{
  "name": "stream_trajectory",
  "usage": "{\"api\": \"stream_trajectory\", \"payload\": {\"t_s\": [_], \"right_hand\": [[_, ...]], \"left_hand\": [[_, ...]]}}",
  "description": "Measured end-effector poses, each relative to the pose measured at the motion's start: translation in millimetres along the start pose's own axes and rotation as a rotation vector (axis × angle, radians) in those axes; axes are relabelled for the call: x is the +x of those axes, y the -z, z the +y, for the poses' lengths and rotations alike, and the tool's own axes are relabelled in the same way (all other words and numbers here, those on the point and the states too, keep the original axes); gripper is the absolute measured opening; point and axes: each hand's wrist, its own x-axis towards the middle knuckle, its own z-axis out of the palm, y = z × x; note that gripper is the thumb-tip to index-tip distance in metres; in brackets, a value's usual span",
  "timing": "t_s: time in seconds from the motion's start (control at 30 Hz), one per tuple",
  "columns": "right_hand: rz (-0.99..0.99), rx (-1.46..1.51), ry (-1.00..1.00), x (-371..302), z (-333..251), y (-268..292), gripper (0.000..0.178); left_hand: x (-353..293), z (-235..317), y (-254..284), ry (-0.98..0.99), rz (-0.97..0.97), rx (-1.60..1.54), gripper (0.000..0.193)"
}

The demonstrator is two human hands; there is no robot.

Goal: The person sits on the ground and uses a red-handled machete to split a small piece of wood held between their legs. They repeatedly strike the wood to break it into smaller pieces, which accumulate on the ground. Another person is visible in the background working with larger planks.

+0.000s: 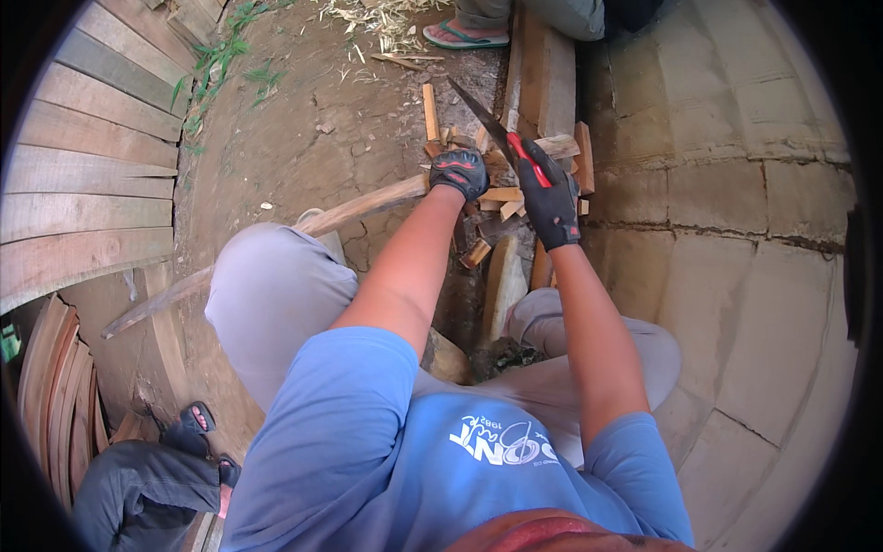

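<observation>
In my right hand [550, 198], gloved in black, is the red-and-black handle of a handsaw [487, 118]. Its dark blade points up and to the left, away from me. My left hand [459, 174], also in a black glove with red marks, is closed around a long wooden pole [372, 199]. The pole slants from the lower left past my knee up to the right, its far end showing beyond my left hand. Whether the blade touches the pole cannot be made out. Short cut wood blocks [501, 195] lie heaped under and around both hands.
A thick wooden beam [549, 74] runs away from me, with a person's sandalled foot [469, 35] beside it. Wood shavings [377, 20] litter the ground. A paved block surface [717, 198] is on the right, planks [92, 189] on the left. Another person's leg [147, 483] is lower left.
</observation>
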Motion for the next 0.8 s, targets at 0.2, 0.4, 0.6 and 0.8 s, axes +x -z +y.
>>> {"api": "stream_trajectory", "payload": {"t_s": [0.2, 0.4, 0.6, 0.8], "right_hand": [[-0.031, -0.098, 0.042, 4, 3, -2, 0.04], [-0.067, -0.221, -0.076, -79, -49, 63, 0.043], [0.013, -0.118, -0.385, -176, -96, 146, 0.045], [0.033, -0.147, -0.343, -175, -106, 146, 0.043]], "left_hand": [[1, 1, -1, -0.032, -0.001, -0.009, 0.051], [7, -5, -8, -0.056, 0.005, 0.042, 0.052], [8, -2, -2, -0.015, -0.031, -0.013, 0.05], [4, -3, 3, -0.011, -0.019, -0.028, 0.049]]}}
